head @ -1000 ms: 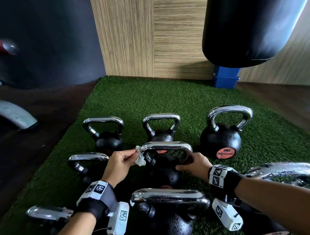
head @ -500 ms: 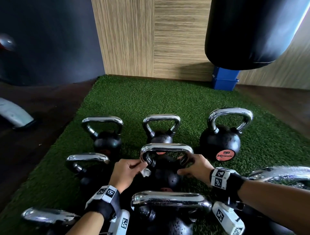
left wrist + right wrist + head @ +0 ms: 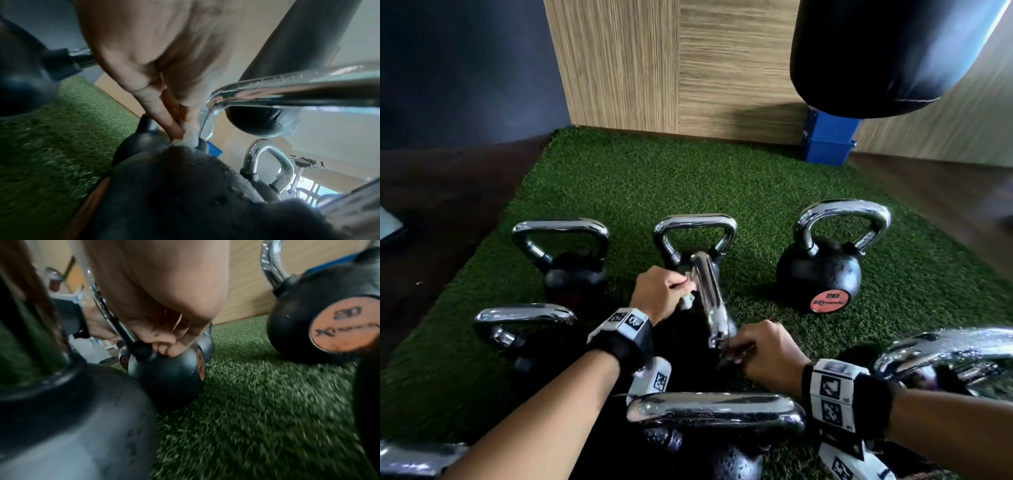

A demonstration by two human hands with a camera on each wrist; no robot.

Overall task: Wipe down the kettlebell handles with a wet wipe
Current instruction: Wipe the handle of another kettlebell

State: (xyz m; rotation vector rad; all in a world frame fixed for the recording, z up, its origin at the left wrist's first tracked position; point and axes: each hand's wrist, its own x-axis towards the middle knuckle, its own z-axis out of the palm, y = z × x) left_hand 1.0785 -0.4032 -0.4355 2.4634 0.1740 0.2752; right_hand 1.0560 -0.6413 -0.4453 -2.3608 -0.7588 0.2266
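Several black kettlebells with chrome handles stand on green turf. The middle kettlebell's handle is turned end-on to me. My left hand pinches a small white wet wipe against the far left side of that handle. In the left wrist view the wipe is pressed where the chrome handle meets the black ball. My right hand grips the handle's near end. In the right wrist view its fingers curl round the handle's leg just above the ball.
Other kettlebells ring the middle one: back left, back middle, back right with an orange label, left, front, right. A black punching bag hangs over a blue base.
The middle kettlebell has turned about a quarter, so its handle now points away from me. My right hand came nearer with the handle's end; my left hand and wipe moved farther along it.
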